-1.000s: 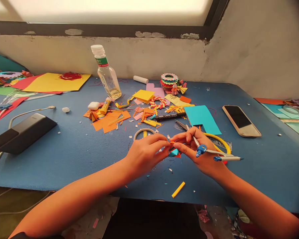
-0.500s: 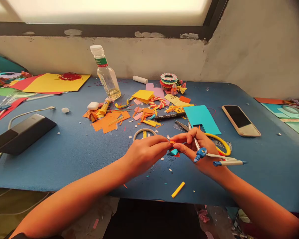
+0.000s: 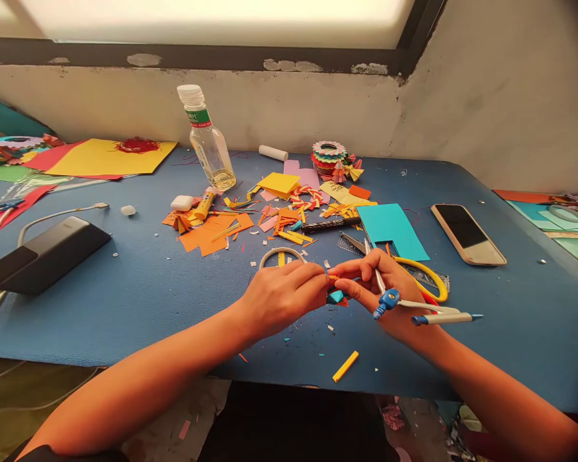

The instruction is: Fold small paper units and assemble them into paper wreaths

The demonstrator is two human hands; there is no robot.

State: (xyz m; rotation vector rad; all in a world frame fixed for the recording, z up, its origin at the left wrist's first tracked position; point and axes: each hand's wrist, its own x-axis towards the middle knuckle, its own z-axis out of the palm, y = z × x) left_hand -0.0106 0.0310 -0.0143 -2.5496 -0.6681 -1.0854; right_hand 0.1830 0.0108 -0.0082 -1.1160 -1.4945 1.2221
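Orange and blue, a small paper piece (image 3: 336,296) sits between the two hands, in front of the person and near the close edge of the blue surface (image 3: 173,308). The left hand (image 3: 282,296) has its fingers drawn together on the left side of the piece; the fingers of the right hand (image 3: 395,282) pinch it from the other side, thumb and forefinger nearly meeting. A compass (image 3: 389,300) is also lodged in the right hand, one leg running up among the fingers, its blue hinge lying in front of the hand and the other leg pointing right.

Just behind the left hand lies a tape roll (image 3: 264,254), partly hidden. Scissors (image 3: 438,277) with a yellow handle lie behind the right hand, near a blue sheet (image 3: 399,231). A marker (image 3: 330,225) lies left of that sheet. Closer to the person, a yellow strip (image 3: 345,366) lies by itself.
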